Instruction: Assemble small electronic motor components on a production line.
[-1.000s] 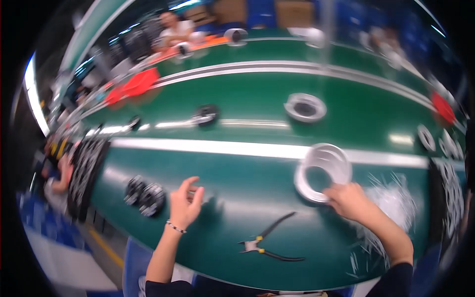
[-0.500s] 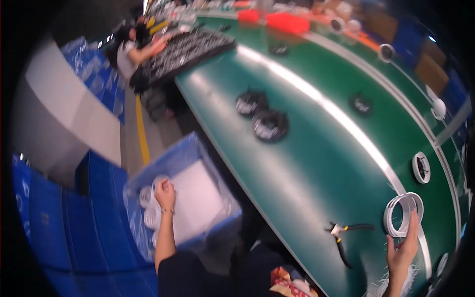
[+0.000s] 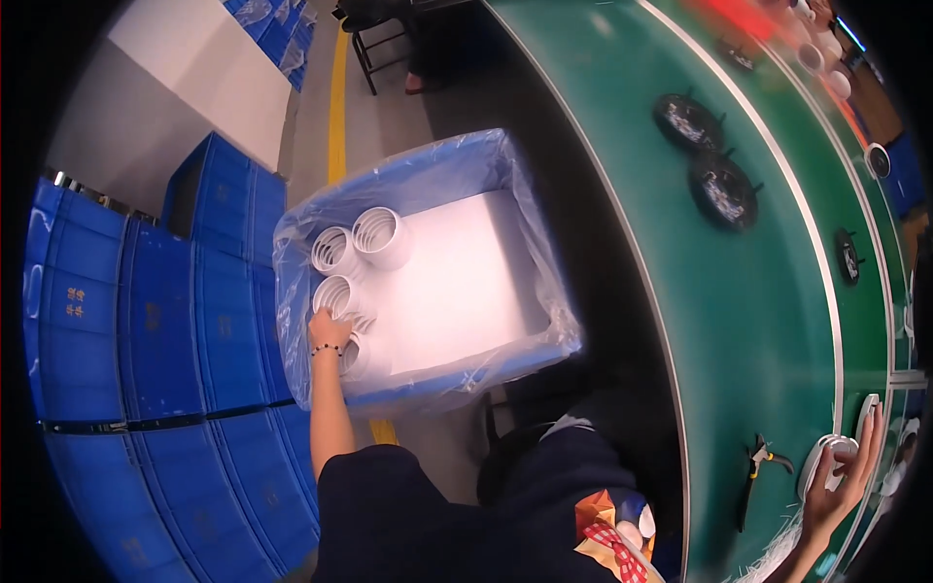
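A plastic-lined blue crate (image 3: 457,387) stands left of the table. Inside it, white ribbed rings in stacks (image 3: 379,236) line the left side. My left hand (image 3: 328,330) reaches into its near left corner, fingers curled around the edge of a white ring (image 3: 362,323); the fingertips are partly hidden. On the table at far right, my right hand (image 3: 838,496) has its fingers stretched upward. It rests against a white ring (image 3: 814,470), partly covering it.
Pliers (image 3: 753,474) lie on the green table (image 3: 641,194) near my right hand. Black round parts (image 3: 724,189) lie farther up, with another (image 3: 848,257) beyond the pale strip. Blue crates (image 3: 160,321) are stacked at left. A chair (image 3: 367,44) stands behind the crate.
My view has swung left and down, bringing the crate to the middle. My left hand has moved from the far stacks to the near ones. My right hand's fingers have straightened beside the ring.
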### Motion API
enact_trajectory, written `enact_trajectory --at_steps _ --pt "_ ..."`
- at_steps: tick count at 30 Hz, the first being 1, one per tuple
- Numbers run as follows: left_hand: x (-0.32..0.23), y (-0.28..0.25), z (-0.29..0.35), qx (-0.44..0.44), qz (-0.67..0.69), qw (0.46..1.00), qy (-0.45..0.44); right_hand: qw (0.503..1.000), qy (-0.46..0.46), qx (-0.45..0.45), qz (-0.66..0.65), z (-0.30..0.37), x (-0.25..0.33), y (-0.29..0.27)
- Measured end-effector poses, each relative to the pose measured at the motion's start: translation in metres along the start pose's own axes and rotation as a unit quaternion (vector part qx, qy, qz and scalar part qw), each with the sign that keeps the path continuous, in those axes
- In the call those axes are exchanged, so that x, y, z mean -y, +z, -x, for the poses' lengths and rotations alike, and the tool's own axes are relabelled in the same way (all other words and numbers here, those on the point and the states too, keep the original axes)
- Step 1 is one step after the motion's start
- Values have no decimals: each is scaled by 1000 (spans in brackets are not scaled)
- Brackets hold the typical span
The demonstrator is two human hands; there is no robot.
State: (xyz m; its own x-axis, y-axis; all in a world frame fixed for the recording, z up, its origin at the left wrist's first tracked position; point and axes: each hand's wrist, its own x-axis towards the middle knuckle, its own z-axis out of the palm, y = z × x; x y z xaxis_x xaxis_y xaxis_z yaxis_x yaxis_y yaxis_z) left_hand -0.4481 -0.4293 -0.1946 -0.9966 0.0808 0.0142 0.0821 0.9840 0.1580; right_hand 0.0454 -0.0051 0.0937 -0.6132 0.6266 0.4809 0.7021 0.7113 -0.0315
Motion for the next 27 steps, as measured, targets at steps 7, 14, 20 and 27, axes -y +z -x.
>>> enact_trajectory --at_steps 7,14,20,27 --pt "-21 -6 1 347 -99 932 22 996 -34 77 23 -18 32 -4" --pt "-189 -90 -95 209 48 919 330 997 -65 25 31 -5 34 -21" --pt "-231 -170 -90 148 116 856 482 999 -18 20 28 33 11 -23" --pt "-326 -224 0 209 142 709 659 998 -56 -41 6 58 -24 -37"
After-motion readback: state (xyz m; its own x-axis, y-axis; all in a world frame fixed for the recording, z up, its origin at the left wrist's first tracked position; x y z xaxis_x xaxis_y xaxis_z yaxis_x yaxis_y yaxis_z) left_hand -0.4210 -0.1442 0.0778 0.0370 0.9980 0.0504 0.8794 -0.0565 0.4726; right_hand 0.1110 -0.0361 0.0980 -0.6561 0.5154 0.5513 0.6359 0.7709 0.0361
